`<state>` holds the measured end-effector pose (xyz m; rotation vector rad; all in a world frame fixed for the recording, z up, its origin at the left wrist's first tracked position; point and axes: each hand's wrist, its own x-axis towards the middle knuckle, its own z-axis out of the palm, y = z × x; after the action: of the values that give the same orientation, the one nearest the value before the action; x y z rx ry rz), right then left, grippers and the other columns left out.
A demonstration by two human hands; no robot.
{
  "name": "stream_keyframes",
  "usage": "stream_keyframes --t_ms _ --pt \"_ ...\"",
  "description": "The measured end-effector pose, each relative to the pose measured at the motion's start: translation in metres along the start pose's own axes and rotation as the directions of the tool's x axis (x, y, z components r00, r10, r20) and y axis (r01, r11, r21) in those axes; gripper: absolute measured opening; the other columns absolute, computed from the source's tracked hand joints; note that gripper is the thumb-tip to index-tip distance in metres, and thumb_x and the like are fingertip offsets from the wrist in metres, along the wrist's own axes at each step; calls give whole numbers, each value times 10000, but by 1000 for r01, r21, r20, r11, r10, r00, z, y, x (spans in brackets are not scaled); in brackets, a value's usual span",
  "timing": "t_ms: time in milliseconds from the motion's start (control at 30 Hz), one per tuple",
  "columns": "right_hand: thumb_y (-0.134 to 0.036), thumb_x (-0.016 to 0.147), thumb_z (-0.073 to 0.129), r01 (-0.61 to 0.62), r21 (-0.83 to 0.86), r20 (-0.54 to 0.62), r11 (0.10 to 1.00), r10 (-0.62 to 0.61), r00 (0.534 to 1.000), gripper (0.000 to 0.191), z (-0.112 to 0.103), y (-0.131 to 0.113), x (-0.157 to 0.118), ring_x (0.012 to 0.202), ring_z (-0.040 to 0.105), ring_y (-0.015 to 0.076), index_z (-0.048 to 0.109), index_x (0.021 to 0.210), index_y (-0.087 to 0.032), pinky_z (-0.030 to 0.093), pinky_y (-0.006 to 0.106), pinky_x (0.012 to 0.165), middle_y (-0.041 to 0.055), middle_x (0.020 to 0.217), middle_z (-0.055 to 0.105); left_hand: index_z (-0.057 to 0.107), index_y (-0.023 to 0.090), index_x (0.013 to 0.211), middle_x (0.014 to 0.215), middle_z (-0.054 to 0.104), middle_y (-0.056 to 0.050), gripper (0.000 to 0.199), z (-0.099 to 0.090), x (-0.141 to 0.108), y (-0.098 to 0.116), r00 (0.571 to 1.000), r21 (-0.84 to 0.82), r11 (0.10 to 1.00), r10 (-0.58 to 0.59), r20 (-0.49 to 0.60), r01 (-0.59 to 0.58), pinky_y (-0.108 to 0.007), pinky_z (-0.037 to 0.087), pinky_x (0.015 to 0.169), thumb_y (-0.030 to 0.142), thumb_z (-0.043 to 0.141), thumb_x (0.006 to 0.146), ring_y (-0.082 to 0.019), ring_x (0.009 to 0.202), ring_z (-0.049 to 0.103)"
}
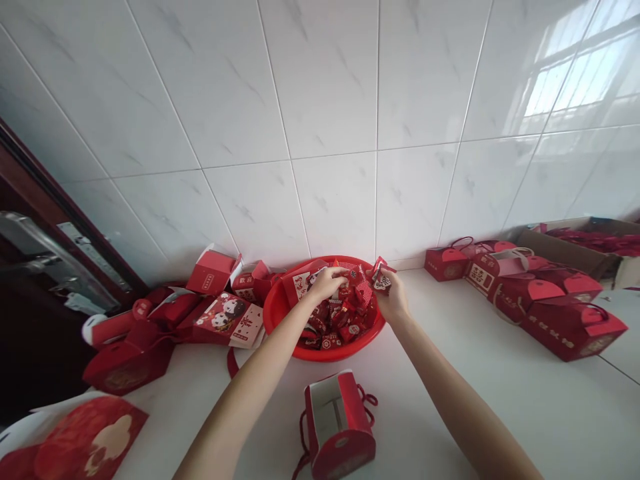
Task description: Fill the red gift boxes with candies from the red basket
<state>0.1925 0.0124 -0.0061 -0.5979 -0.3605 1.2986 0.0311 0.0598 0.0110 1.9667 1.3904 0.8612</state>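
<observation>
A red plastic basket (273, 325) holds many small red-wrapped candies (345, 317) and stands against the wall. Over its far right rim, my right hand (393, 299) grips a red and white candy packet (381, 275). My left hand (326, 285) reaches over the middle of the basket with its fingers drawn together. Whether a candy is between them is hard to see. In front of the basket, between my forearms, an open red gift box (343, 437) with dark red cord handles shows its pale inside.
Red gift boxes, some flattened or open, crowd the left (213, 273). Closed red boxes (560, 320) with handles line the right side, near a brown carton (555, 247) of red items. A tiled wall (330, 200) bounds the white tabletop (435, 347). A dark door (45, 280) is at far left.
</observation>
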Motion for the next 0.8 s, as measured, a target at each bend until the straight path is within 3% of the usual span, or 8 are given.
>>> stream_keyframes --t_ms 133,300,433,567,667,800 --pt "-194 635 714 -8 -22 43 1000 9 999 93 3 -2 -5 603 655 153 630 673 -190 554 255 567 -5 644 704 712 170 1217 1136 766 -81 384 -7 -10 8 999 -114 993 16 -43 -21 -360 546 928 159 595 852 -236 1042 706" --pt "-217 630 741 -36 -91 92 995 44 995 118 7 -4 -10 592 647 149 657 704 -181 532 246 549 -9 650 714 723 157 1170 1069 778 -89 374 -10 -20 6 998 -330 943 17 -67 -38 -382 544 918 238 693 807 -254 1019 707" --pt "-233 610 770 -50 -126 95 991 62 994 165 8 -4 -13 577 644 146 650 709 -180 525 242 543 -20 638 708 729 125 1114 1057 769 -113 414 -13 -28 4 993 -336 937 74 -86 -99 -395 529 920 367 735 778 -271 1025 693" --pt "-257 586 802 -76 -191 132 979 102 986 216 9 -5 -16 559 622 133 647 716 -182 497 218 489 -28 631 693 736 132 1069 1012 768 -91 398 -16 -41 10 980 -302 933 170 -107 -195 -388 528 908 441 664 829 -261 975 696" --pt "-294 590 828 -93 -268 233 959 158 960 245 11 -7 -20 549 599 132 658 721 -177 487 218 457 -22 633 679 743 146 1057 1068 764 -91 366 -21 -56 17 972 -263 938 194 -136 -224 -400 510 970 428 657 839 -269 1048 682" --pt "-350 618 842 -74 -357 381 931 217 899 276 17 -17 -34 604 625 157 689 764 -172 513 242 509 7 697 702 704 168 1182 1161 747 -84 448 -32 -87 26 983 -310 938 113 -145 -154 -413 530 974 406 717 803 -273 1095 680"
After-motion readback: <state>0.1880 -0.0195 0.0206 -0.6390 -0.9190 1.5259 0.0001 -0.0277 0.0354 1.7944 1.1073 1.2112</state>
